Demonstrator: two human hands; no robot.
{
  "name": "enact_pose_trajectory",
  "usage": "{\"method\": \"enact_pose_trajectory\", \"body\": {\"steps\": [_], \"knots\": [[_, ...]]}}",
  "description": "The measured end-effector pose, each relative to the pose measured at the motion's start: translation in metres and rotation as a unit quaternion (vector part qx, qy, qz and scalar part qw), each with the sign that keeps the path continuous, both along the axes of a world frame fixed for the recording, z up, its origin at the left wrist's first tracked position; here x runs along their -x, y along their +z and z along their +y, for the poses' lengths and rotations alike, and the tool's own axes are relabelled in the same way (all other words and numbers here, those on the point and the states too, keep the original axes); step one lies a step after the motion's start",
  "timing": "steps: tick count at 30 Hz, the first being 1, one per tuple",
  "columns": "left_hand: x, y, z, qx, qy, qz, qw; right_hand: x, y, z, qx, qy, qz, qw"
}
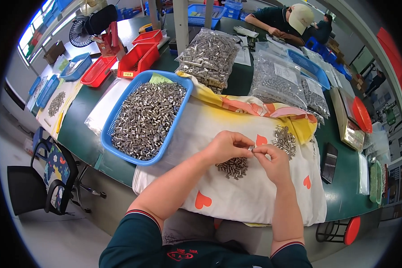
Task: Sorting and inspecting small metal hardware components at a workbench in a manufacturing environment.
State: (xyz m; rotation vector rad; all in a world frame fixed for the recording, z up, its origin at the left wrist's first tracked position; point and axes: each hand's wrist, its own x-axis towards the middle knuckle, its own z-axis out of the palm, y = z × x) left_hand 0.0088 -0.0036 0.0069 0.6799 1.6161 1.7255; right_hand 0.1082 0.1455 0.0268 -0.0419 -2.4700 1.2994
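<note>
My left hand (230,146) and my right hand (274,163) meet over the cloth, fingertips pinched together. Between them is a small metal sleeve (252,148), mostly hidden by the fingers. Below my left hand lies a heap of darker small metal cylinders (234,169). Just beyond my right hand is a second heap of brighter metal cylinders (284,140). To the left, a blue plastic basket (186,85) is filled with many similar metal pieces. Under both heaps spreads a white cloth (174,190) with orange hearts and a yellow patterned border.
Clear bags of metal parts (210,56) stand at the back, others (277,76) to their right. Red bins (140,58) sit at the back left. A dark phone (329,163) lies on the green table right of the cloth. Another person (286,22) works across the table.
</note>
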Motion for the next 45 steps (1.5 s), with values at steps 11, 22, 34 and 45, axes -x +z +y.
{"method": "enact_pose_trajectory", "body": {"steps": [11,22,34,45], "knots": [[0.011,0.007,-0.008,0.048,0.016,0.002,0.999,0.015,-0.023,0.063,-0.126,-0.219,0.011,0.967],[0.002,0.005,0.001,0.059,-0.010,0.017,0.998,0.022,-0.037,0.053,-0.345,-0.217,-0.051,0.912],[0.005,-0.001,0.001,0.016,-0.002,-0.025,1.000,0.022,-0.031,0.046,-0.219,-0.202,0.019,0.954],[0.002,0.001,0.003,-0.055,-0.021,-0.089,0.994,0.003,-0.007,0.005,0.147,0.008,-0.016,0.989]]}}
